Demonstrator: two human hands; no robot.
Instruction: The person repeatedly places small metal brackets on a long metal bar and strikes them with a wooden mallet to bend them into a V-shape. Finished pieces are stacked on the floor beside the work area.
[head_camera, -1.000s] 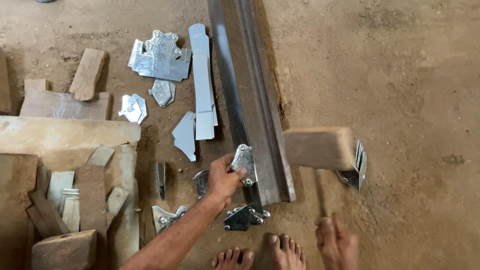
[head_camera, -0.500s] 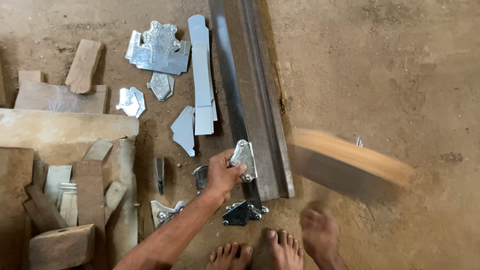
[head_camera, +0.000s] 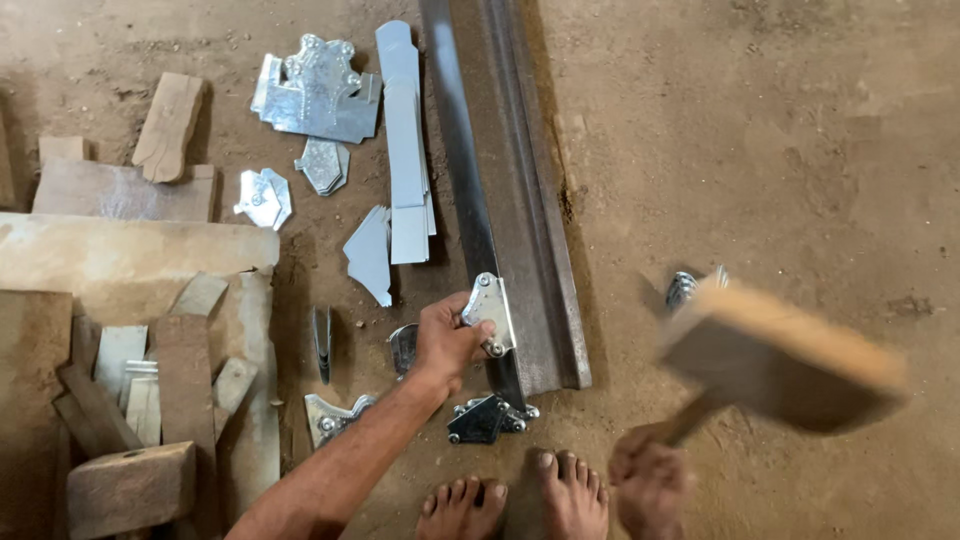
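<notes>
My left hand (head_camera: 447, 343) grips a small shiny metal bracket (head_camera: 491, 312) and holds it against the near end of a long dark steel rail (head_camera: 505, 190) lying on the dirt floor. My right hand (head_camera: 648, 478), at the bottom edge, holds the handle of a wooden mallet (head_camera: 780, 355). The mallet's head is blurred and hangs to the right of the rail, above the ground. My bare feet (head_camera: 520, 495) show at the bottom, just below the rail's end.
Cut sheet-metal pieces (head_camera: 320, 90) and strips (head_camera: 403, 140) lie left of the rail. A finished metal fitting (head_camera: 487, 418) lies by my feet, another shiny part (head_camera: 685, 288) right of the rail. Wooden blocks and boards (head_camera: 130, 330) are piled at the left.
The mallet has swung: it was raised beside the rail, then blurred in motion, and is now lower and farther right. My left hand has kept the bracket on the rail.
</notes>
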